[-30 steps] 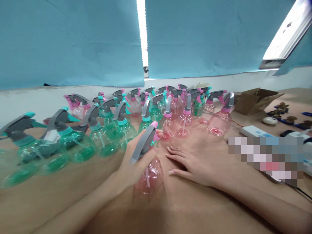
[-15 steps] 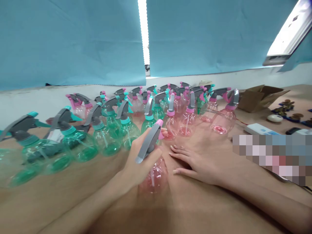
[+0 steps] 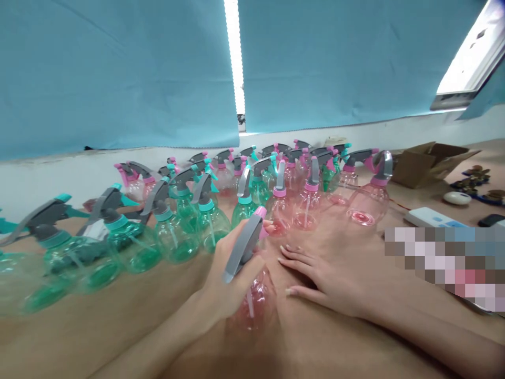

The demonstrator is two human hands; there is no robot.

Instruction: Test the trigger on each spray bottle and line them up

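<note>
My left hand [image 3: 232, 279] is wrapped round the neck of a pink spray bottle [image 3: 256, 310] with a grey and pink trigger head, standing on the table in front of me. Its collar and trigger are mostly hidden by my fingers. To the right of that bottle, my right hand [image 3: 319, 273] lies flat on the tabletop [image 3: 315, 342], fingers spread and holding nothing. Just beyond my hands stand another pink spray bottle [image 3: 280, 208] and a green spray bottle [image 3: 213, 221].
Several green and pink spray bottles fill the table's back and left. A tilted-looking pink bottle [image 3: 369, 202], an opened cardboard box [image 3: 410, 166], a white mouse-shaped object [image 3: 457, 198] and a white device [image 3: 430, 216] are at right. Blue sheeting [image 3: 118, 73] covers the wall.
The whole view has shifted slightly, so everything sits a little lower and further right. Both hands keep their poses, the left still round the pink spray bottle.
</note>
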